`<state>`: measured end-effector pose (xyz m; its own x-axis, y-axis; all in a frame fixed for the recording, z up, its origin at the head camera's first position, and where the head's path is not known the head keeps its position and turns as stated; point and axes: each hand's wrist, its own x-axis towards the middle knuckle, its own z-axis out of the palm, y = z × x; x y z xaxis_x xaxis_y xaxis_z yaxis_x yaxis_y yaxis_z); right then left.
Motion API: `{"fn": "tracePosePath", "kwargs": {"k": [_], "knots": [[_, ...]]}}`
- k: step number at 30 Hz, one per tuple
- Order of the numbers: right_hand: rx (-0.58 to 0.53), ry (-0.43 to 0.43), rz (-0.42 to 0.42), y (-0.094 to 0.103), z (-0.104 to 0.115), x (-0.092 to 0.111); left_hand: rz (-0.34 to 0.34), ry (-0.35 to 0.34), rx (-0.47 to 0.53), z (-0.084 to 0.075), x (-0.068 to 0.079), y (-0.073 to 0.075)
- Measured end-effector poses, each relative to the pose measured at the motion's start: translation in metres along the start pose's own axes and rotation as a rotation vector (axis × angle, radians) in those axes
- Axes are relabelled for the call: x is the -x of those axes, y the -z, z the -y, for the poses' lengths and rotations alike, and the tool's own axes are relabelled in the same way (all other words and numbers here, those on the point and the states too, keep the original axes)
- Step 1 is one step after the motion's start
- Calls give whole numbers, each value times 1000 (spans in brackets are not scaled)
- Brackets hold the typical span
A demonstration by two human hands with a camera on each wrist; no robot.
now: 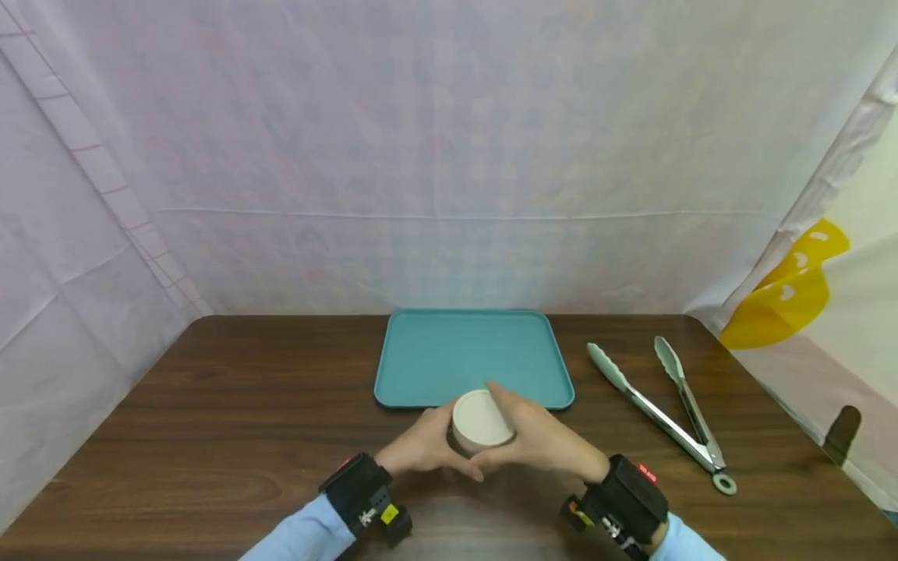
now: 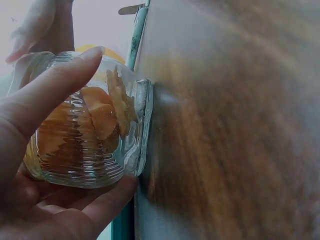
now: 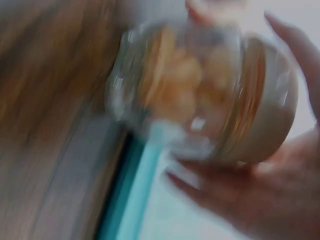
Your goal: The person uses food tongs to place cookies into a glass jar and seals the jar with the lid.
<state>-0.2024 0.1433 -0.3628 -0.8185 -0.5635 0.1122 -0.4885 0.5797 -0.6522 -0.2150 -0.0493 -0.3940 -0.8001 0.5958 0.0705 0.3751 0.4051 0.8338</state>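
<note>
A ribbed glass jar [image 2: 100,145] with a pale round lid [image 1: 481,421] stands upright between the two hands, in front of the tray. Orange-brown pieces [image 2: 102,112] show through its glass. My left hand [image 1: 428,444] grips the jar from the left, thumb across the glass and fingers around the other side. From the right, my right hand [image 1: 536,436] holds it near the lid, its fingers curving round the rim. The right wrist view is blurred, so the exact finger contact is unclear. The jar's base is at or very near the tabletop.
Behind the jar lies a teal tray [image 1: 473,354] on the dark wooden table [image 1: 210,436]. Metal tongs [image 1: 666,421] with pale green tips lie spread at the right. White cloth [image 1: 421,156] hangs behind, and a yellow piece [image 1: 793,304] hangs beyond the right edge.
</note>
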Motion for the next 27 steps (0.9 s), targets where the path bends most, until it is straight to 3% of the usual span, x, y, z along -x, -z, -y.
{"fn": "tracePosePath", "kwargs": {"k": [3,7,20,27], "knots": [[-100,31,84,7,-9,-3,3,5,-8,0,0,0],[-127,95,96,5,-17,-7,7,4,-13,-1,1,1],[-121,122,-53,-10,-17,-8,-2,0,-6,-1,2,2],[13,71,-178,-16,-5,-4,-1,-1,13,-1,2,1]]}}
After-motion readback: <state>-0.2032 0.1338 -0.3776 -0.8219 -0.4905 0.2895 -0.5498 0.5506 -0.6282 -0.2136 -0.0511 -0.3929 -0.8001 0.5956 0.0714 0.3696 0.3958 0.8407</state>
